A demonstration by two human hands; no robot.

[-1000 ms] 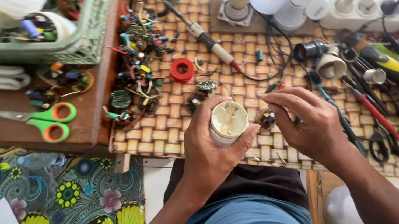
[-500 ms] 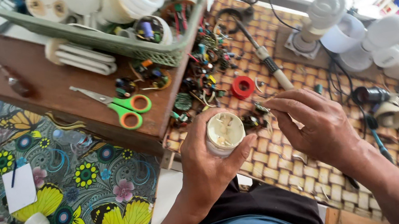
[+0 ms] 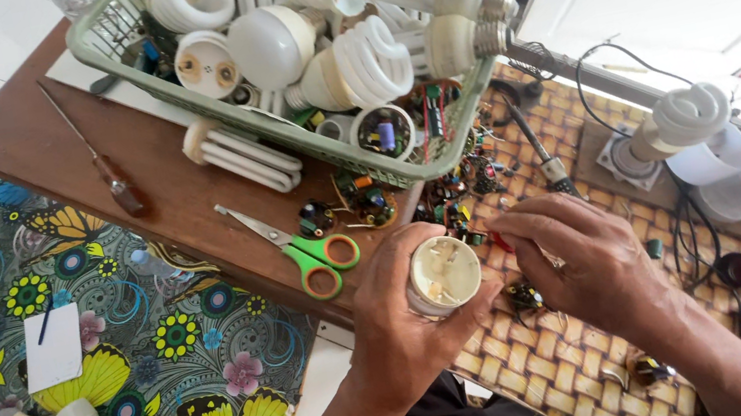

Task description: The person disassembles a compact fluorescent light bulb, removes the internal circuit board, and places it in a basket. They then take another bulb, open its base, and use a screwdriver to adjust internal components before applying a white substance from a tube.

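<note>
As before, lamp base [image 3: 443, 274] in left hand [image 3: 403, 334]

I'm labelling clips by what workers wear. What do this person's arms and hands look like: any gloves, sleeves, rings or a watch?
Both are bare. The left hand and right hand have no gloves, and no rings show on the fingers in view. Neither wrist carries a watch or band. Both forearms are uncovered down to the frame's bottom edge, so no sleeve shows.

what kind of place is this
Probably a small home workbench for repairing light bulbs: a green basket heaped with spiral lamps, loose circuit parts on a woven mat, and the left hand holding an opened bulb base.
</note>
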